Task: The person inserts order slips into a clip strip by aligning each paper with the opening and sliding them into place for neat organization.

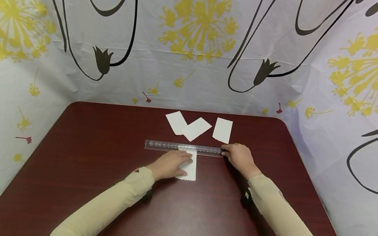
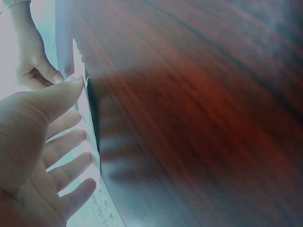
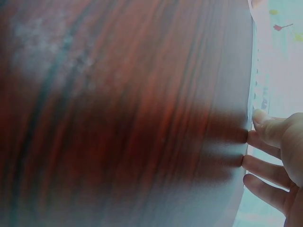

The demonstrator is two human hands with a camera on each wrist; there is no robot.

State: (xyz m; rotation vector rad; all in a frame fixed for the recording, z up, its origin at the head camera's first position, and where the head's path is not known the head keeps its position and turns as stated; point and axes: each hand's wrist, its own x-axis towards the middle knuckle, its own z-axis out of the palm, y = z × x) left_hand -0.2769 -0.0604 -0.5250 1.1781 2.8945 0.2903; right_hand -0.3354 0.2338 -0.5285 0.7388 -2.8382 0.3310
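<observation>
A clear plastic ruler [image 1: 163, 146] with a row of round holes lies crosswise on the table. My right hand [image 1: 240, 158] pinches its right end, thumb and fingertips at the edge in the right wrist view. A white piece of paper [image 1: 190, 170] with a ragged near edge lies under my left hand [image 1: 170, 164], its far end overlapping the ruler. In the left wrist view the left fingers [image 2: 71, 165] are spread and nearly straight on the paper and ruler, with the thumb beside the paper's edge.
Beyond the ruler lie three more white paper pieces: a left one [image 1: 175, 122], a middle one [image 1: 196, 129] overlapping its corner, and a separate right one [image 1: 222, 130]. The dark red table [image 1: 105, 142] has rounded far corners and meets a patterned cloth backdrop [image 1: 194, 78].
</observation>
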